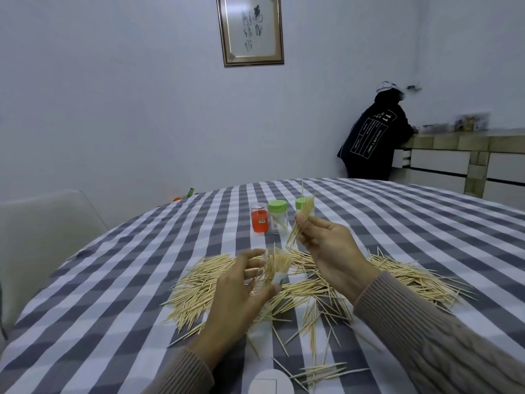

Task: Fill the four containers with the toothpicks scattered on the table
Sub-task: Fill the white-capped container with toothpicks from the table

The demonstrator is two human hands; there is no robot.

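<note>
Over a checked grey-and-white tablecloth (142, 280), a person's left hand (238, 291) grips a clear, partly filled container (277, 265) while the right hand (326, 245) pinches a bundle of wooden toothpicks (302, 220), with most scattered toothpicks (199, 294) unsorted and three lidded containers (277, 216) waiting behind.

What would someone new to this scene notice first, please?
Probably the toothpicks strewn across the checked tablecloth near the person. Above them, the right hand pinches a bundle while the left hand holds a clear container already bristling with picks.
</note>
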